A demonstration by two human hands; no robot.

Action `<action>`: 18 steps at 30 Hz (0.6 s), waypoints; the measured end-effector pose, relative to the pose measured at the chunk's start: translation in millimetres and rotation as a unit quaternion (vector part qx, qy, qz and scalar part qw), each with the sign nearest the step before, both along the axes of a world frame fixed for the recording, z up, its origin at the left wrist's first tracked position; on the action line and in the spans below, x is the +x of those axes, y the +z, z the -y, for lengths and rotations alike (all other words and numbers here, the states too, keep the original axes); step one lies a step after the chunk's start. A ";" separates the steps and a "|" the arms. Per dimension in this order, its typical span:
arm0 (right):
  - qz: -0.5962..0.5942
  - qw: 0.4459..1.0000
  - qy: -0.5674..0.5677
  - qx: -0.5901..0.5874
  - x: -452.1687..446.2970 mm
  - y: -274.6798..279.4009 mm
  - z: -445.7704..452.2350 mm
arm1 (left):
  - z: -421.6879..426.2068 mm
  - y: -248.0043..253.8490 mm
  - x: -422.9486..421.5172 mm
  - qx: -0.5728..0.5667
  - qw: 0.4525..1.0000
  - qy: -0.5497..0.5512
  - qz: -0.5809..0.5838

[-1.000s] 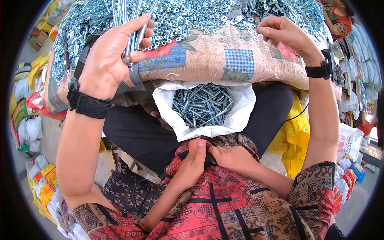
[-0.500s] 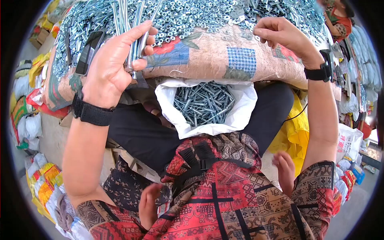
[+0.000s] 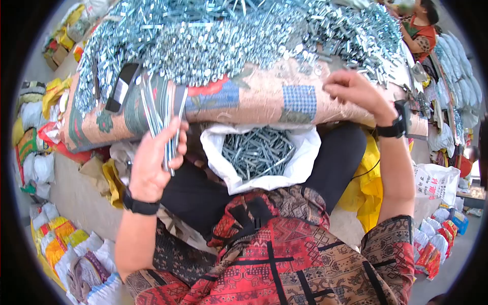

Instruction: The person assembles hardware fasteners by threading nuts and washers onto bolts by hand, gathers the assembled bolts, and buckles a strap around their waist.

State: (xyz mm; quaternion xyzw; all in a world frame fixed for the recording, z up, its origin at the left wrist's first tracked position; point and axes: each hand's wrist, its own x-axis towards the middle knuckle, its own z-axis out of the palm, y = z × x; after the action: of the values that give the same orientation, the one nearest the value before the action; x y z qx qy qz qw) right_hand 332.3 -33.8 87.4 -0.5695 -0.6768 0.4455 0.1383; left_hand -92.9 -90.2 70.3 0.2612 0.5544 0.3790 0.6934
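My left hand [image 3: 155, 168] is wrapped round a bundle of long, thin metal bolts [image 3: 161, 109]. They stand up out of the fist, and their lower ends show below the fingers. My right hand [image 3: 352, 91] is raised over the near edge of the padded work surface, its fingers curled in and blurred; whether anything small is between them is hidden. Between my legs sits an open white sack [image 3: 216, 147] filled with metal bolts [image 3: 258, 152]. Beyond the hands spreads a heap of loose nuts [image 3: 203, 56] and other small hardware.
A dark phone [image 3: 123, 87] lies at the left of the patterned cloth [image 3: 259, 96]. Full bags [image 3: 61, 239] stand on the floor at left, and more bags [image 3: 437, 229] at right. Another person [image 3: 422, 33] is at the upper right. Yellow sacking [image 3: 367, 183] lies beside my right leg.
My left hand has come down toward my lap with the bolts, off the surface's edge. The view has shifted. Two other hands near my waist are out of view.
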 end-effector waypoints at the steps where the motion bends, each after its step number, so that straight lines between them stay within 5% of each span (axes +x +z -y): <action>1: 0.002 1.000 -0.005 -0.007 2.3 -0.9 0.6 | 4.6 -4.1 -1.1 -0.005 1.000 0.000 0.003; 11: 0.002 0.991 -0.052 0.121 7.8 -47.3 -16.4 | 17.6 -47.1 15.3 -0.048 0.993 0.018 0.110; 18: 0.074 0.938 -0.216 0.262 10.7 -96.9 -43.4 | -4.6 -60.3 48.5 -0.030 0.988 -0.014 0.148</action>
State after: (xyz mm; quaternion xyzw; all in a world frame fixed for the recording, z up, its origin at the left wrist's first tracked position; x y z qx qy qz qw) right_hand 342.9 9.5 -9.5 -0.6770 -0.6385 0.1683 0.3250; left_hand -44.4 -85.6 10.0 0.1894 0.4533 0.3867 0.7805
